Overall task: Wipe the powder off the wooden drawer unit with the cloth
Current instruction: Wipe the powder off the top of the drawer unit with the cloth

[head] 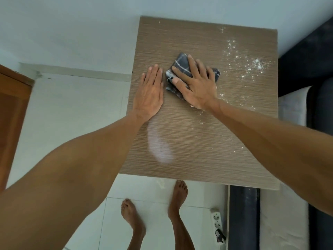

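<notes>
One wooden drawer unit [198,141], seen from above. On it: one folded checked cloth [181,61]; my two grips, left grip [149,91] and right grip [196,85]; one scatter of powder [252,65]; one pale smear [160,147]. Before the unit: my two bare feet, left foot [132,216] and right foot [177,197]; one power strip [216,218].

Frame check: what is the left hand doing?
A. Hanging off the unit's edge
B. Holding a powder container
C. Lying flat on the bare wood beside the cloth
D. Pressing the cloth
C: the left hand lies flat, fingers straight, on the wooden drawer unit, just left of the cloth, which the right hand presses.
</notes>
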The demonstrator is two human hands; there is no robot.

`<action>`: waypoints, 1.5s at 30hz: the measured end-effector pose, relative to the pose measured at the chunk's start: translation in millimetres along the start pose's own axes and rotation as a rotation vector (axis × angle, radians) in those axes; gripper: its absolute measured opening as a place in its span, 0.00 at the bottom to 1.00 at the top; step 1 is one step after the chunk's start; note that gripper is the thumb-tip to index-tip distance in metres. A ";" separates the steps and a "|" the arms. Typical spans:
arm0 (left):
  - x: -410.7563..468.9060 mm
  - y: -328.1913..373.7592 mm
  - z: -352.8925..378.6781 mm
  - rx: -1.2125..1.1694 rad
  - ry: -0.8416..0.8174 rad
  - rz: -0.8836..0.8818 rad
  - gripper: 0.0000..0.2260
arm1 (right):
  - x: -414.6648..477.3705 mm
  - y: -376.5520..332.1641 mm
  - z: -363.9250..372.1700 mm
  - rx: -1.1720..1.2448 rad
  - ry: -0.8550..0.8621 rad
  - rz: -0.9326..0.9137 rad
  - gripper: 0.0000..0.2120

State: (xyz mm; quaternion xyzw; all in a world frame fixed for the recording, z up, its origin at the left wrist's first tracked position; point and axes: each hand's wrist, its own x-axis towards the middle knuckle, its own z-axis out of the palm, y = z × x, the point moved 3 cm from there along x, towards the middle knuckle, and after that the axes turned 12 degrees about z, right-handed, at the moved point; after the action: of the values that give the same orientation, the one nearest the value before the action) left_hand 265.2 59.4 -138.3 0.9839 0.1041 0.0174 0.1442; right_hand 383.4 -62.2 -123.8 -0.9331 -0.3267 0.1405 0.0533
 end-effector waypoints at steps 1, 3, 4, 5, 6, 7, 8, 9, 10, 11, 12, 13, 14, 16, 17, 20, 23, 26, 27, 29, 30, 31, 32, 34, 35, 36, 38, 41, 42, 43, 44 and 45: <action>-0.6 -0.4 -0.2 -0.006 -0.007 0.006 0.23 | -7.0 -3.4 2.3 0.054 -0.025 0.031 0.29; -2.8 -0.2 -0.8 -0.026 -0.037 0.015 0.26 | -18.8 -7.6 7.0 0.149 -0.045 0.095 0.26; -5.2 0.1 -0.9 -0.038 -0.051 0.017 0.27 | -25.4 -9.2 10.0 0.155 -0.026 0.109 0.25; -8.4 0.1 -0.6 -0.047 -0.063 0.020 0.28 | -33.4 -11.2 14.1 0.122 0.011 0.097 0.23; -12.6 -0.3 -0.5 -0.054 -0.072 0.026 0.28 | -42.2 -13.8 18.5 0.072 0.049 0.066 0.23; -17.5 -1.0 -0.4 -0.061 -0.080 0.035 0.29 | -51.4 -16.8 23.2 0.032 0.078 0.029 0.24; -22.8 -1.6 -0.7 -0.066 -0.086 0.047 0.29 | -60.5 -19.2 27.3 0.008 0.096 0.001 0.25; -27.8 -2.1 -1.3 -0.069 -0.092 0.059 0.29 | -69.2 -21.2 30.5 -0.007 0.108 -0.017 0.26; -32.1 -2.3 -2.1 -0.071 -0.098 0.069 0.28 | -77.2 -23.0 33.4 -0.016 0.116 -0.026 0.27; -36.1 -2.2 -3.0 -0.075 -0.103 0.074 0.26 | -84.7 -24.9 36.2 -0.021 0.118 -0.030 0.29; -39.8 -2.2 -4.1 -0.080 -0.104 0.075 0.25 | -92.0 -27.0 38.6 -0.021 0.111 -0.032 0.31; -43.5 -1.9 -5.3 -0.083 -0.102 0.074 0.24 | -98.9 -29.1 41.0 -0.017 0.098 -0.033 0.33; -47.4 -2.2 -5.8 -0.084 -0.100 0.075 0.23 | -106.1 -31.4 43.6 -0.007 0.085 -0.030 0.36; -55.1 -3.2 -6.1 -0.089 -0.105 0.082 0.23 | -120.6 -36.4 48.9 0.012 0.074 -0.021 0.40; -58.7 -3.7 -5.8 -0.093 -0.109 0.085 0.22 | -127.7 -38.9 51.4 0.014 0.075 -0.022 0.41; -68.7 -1.6 -5.0 -0.088 -0.117 0.089 0.22 | -149.1 -47.9 57.7 -0.002 0.091 -0.054 0.41; -76.5 0.7 -4.2 -0.061 -0.128 0.092 0.22 | -169.6 -56.3 65.3 -0.012 0.106 -0.116 0.41; -81.8 1.8 -3.0 -0.036 -0.140 0.107 0.23 | -186.2 -61.7 70.7 0.002 0.155 -0.177 0.40; -83.5 2.0 -2.6 -0.029 -0.142 0.116 0.23 | -190.7 -63.3 72.7 0.005 0.160 -0.195 0.39; -87.2 1.9 -2.5 -0.022 -0.146 0.132 0.22 | -199.4 -66.2 76.1 0.004 0.164 -0.228 0.39; -89.2 1.7 -2.7 -0.024 -0.147 0.139 0.22 | -203.6 -68.0 77.1 -0.002 0.169 -0.248 0.39; -90.9 1.5 -3.4 -0.027 -0.146 0.146 0.22 | -207.8 -69.6 77.5 -0.014 0.179 -0.271 0.39; -92.6 1.8 -3.9 -0.031 -0.144 0.153 0.22 | -211.9 -71.0 77.8 -0.037 0.190 -0.302 0.39; -95.5 2.8 -4.3 -0.036 -0.145 0.156 0.23 | -220.5 -73.1 78.6 -0.105 0.205 -0.376 0.39; -96.8 3.3 -3.9 -0.038 -0.148 0.154 0.23 | -225.2 -74.3 79.6 -0.135 0.215 -0.409 0.38; -97.7 3.6 -3.4 -0.037 -0.148 0.152 0.23 | -230.1 -75.7 79.9 -0.150 0.231 -0.432 0.35; -100.0 4.7 -3.2 -0.024 -0.146 0.146 0.23 | -240.0 -79.0 82.7 -0.153 0.254 -0.458 0.30; -101.5 7.4 -3.9 -0.010 -0.165 0.141 0.23 | -255.1 -82.5 90.1 -0.154 0.251 -0.470 0.30; -101.6 8.8 -4.6 -0.002 -0.172 0.141 0.23 | -258.9 -82.8 90.5 -0.159 0.245 -0.476 0.32; -101.8 10.6 -5.4 0.003 -0.179 0.143 0.23 | -261.5 -82.3 89.2 -0.164 0.242 -0.489 0.32; -101.9 12.3 -6.4 0.004 -0.187 0.145 0.23 | -263.2 -81.1 86.8 -0.167 0.237 -0.511 0.31; -102.3 14.5 -7.3 0.004 -0.196 0.145 0.23 | -264.9 -79.4 83.9 -0.172 0.224 -0.545 0.30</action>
State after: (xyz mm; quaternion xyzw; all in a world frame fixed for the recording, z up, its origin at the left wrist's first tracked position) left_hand 167.6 26.4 -127.6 0.9861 0.0179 -0.0687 0.1499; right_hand 113.3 -165.0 -128.5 -0.8217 -0.5680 -0.0110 0.0453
